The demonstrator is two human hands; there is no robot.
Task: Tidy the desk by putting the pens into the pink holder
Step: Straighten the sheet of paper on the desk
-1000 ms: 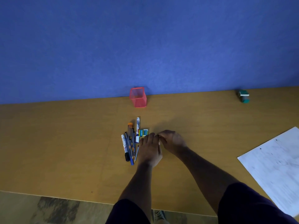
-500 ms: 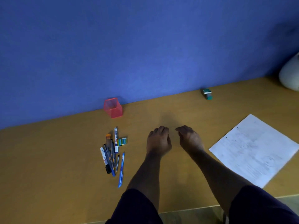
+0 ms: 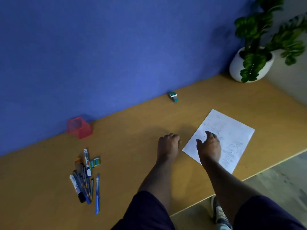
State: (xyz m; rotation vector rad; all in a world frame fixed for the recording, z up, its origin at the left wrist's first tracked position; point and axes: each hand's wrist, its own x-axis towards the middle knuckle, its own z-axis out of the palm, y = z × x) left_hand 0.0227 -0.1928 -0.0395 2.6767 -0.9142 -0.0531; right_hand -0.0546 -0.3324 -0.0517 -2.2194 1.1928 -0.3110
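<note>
At the near left of the desk [image 3: 49,205] the pens [image 3: 83,183] lay bundled, light, stiff, probably best pinched mid-barrel, while the curled left hand [image 3: 168,146] and spread right hand [image 3: 208,146] held nothing.

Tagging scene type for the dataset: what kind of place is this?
Likely an office or study desk: a wooden desk against a blue wall, with loose pens, a pink holder, a printed sheet and a potted plant.

Smooth matt wood bench [image 3: 132,163]. Pink mesh holder [image 3: 79,127]. White paper sheet [image 3: 232,130]. Glossy white pot [image 3: 239,70]. Matt blue wall [image 3: 116,47].
</note>
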